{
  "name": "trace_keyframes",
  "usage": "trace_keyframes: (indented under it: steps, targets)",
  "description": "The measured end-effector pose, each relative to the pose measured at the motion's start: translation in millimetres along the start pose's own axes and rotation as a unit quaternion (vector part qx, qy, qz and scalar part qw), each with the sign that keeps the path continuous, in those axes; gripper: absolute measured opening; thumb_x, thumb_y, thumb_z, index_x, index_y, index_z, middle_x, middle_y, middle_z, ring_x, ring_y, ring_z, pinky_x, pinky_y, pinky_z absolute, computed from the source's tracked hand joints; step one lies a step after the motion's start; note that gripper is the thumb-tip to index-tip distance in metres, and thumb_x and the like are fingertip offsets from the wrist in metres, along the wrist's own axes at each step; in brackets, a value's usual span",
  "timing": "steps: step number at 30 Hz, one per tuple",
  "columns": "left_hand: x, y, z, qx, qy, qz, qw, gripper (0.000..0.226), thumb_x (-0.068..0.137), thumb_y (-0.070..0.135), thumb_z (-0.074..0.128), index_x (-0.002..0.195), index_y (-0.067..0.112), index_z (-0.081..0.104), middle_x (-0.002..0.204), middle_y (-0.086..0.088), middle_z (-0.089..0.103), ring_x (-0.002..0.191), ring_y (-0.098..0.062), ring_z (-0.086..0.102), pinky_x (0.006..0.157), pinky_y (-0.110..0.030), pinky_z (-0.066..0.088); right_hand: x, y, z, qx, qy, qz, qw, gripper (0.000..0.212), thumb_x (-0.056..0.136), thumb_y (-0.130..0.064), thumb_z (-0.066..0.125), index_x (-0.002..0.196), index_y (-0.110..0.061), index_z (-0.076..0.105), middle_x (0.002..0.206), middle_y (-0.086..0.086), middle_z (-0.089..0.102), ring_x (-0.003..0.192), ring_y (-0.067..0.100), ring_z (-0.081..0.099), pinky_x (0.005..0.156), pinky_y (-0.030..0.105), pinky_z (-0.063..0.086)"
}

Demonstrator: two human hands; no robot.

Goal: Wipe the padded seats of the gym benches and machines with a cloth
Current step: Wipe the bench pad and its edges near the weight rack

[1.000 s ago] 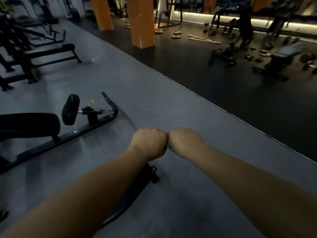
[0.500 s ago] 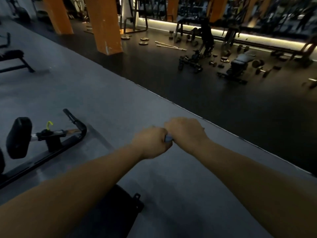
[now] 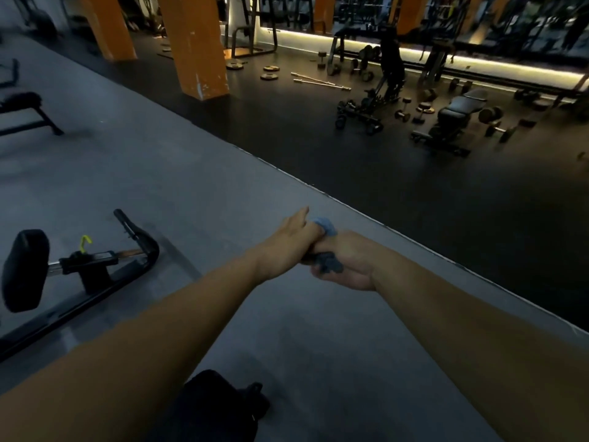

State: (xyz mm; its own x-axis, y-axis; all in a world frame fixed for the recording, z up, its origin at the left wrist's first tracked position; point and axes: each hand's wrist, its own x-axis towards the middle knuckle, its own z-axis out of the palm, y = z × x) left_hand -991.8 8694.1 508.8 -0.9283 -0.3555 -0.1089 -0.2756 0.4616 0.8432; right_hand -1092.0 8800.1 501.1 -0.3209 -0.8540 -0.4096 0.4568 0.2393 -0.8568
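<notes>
1. Grey gym floor runs under my outstretched arms in the head view. My right hand is curled round the blue cloth, and my left hand pinches its upper end, thumb sticking out.
2. The nearest padded seat lies below and behind both hands, under my left forearm, so the left hand is nearer. Too little of it shows to judge its long axis.

left hand: grips cloth, touching right hand
right hand: fingers curled round cloth
roller pad: near left, above grey floor
</notes>
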Motion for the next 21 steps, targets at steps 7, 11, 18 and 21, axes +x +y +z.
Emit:
trace_keyframes:
  steps: [7,11,18,21]
  targets:
    - [46,-1,10,0.508,0.058,0.131,0.850,0.077,0.088,0.008,0.060,0.153,0.018,0.020,0.137,-0.008,0.040,0.117,-0.025,0.050,0.072,-0.030,0.042,47,-29,-42,-0.314,-0.019,0.022,0.949,0.032,0.078,0.013,0.052,0.096,-0.012,0.059,0.061,0.002,0.038,0.051,0.010,0.026,0.045,0.022,0.018]
    - [92,20,19,0.525,0.102,-0.051,0.843,0.028,0.094,0.009,0.055,0.120,0.010,0.047,0.107,-0.006,0.062,0.093,-0.030,0.065,0.063,-0.037,0.041,84,-48,-56,-0.576,0.075,-0.057,0.812,0.013,0.082,0.000,0.059,0.087,-0.013,0.061,0.068,0.003,0.053,0.052,0.012,0.041,0.047,0.021,0.031]
    - [146,41,4,0.521,0.148,-0.105,0.834,0.006,0.091,0.017,0.050,0.088,0.018,0.054,0.068,0.004,0.042,0.053,-0.017,0.039,0.052,-0.032,0.037,106,-101,-89,-0.746,0.110,-0.248,0.609,0.016,0.092,-0.017,0.048,0.108,-0.017,0.052,0.098,0.005,0.062,0.090,0.030,0.063,0.067,0.033,0.037]
    - [167,43,-10,0.487,0.152,-0.138,0.849,0.011,0.093,0.025,0.051,0.098,0.019,0.057,0.077,0.003,0.047,0.065,-0.021,0.051,0.059,-0.034,0.043,127,-122,-90,-0.780,0.106,-0.286,0.546,0.022,0.093,-0.015,0.048,0.114,-0.018,0.055,0.097,0.004,0.064,0.092,0.030,0.064,0.065,0.032,0.033]
